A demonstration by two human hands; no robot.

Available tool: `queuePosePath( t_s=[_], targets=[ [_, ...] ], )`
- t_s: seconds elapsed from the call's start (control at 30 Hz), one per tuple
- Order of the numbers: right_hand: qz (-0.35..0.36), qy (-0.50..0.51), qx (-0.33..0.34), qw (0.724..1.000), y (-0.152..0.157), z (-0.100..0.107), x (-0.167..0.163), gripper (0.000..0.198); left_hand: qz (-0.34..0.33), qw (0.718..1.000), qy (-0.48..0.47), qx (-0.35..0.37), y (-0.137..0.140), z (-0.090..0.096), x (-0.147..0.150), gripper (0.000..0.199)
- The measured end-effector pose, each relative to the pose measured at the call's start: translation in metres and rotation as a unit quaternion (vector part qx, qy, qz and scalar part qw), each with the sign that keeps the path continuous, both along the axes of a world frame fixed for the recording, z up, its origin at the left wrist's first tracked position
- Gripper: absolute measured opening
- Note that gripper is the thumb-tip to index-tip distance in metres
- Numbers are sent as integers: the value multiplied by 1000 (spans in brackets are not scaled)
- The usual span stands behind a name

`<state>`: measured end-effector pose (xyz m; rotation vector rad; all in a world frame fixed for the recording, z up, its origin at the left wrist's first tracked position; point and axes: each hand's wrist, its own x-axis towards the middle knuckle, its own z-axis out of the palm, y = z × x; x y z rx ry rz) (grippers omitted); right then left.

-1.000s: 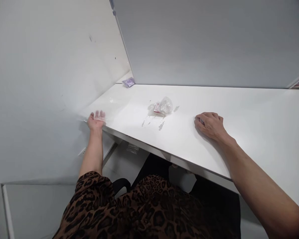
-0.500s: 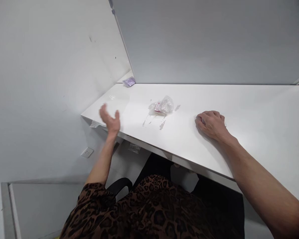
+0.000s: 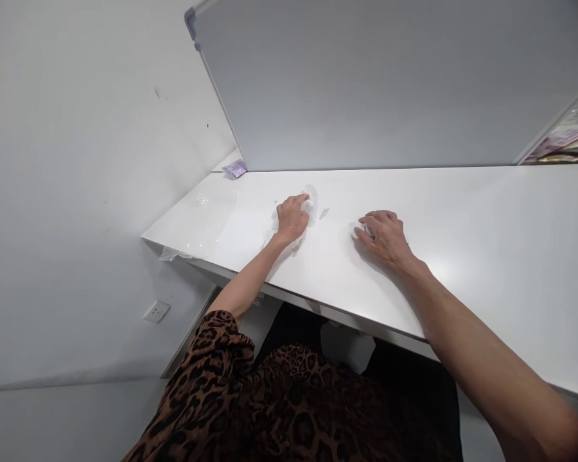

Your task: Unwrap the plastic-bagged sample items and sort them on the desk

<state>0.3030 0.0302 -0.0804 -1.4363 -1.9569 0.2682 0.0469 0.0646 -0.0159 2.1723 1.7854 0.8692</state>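
clear bag partly under your left hand, reaching past it toward the table's back edge; left's nearer. right hand curled. can't tell either grip.

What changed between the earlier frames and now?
The left hand let go of the clear plastic sheet at the left end of the desk and moved rightward onto the crumpled clear bag; whether it grips is hidden. The right hand and purple packet stayed put.
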Motion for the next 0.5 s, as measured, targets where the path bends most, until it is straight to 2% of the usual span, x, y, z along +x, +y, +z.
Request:
queuePosePath(
  t_s=[0.1,0.2,0.3,0.4,0.5],
  targets=[
    [7,69,4,998,-1,6,-5,56,-40,985,-170,8,-3,7,10,48],
    [18,119,30,992,-3,14,-6,76,-93,945,-304,-83,-7,11,28,48],
    [19,130,31,991,-4,22,1,75,-153,912,-342,-168,-10,13,46,48],
    [54,174,-21,983,-6,32,11,64,-187,891,-359,-207,-7,14,54,50],
    [104,260,-109,954,-10,39,16,61,-201,846,-424,-254,2,10,51,58]
  ],
)
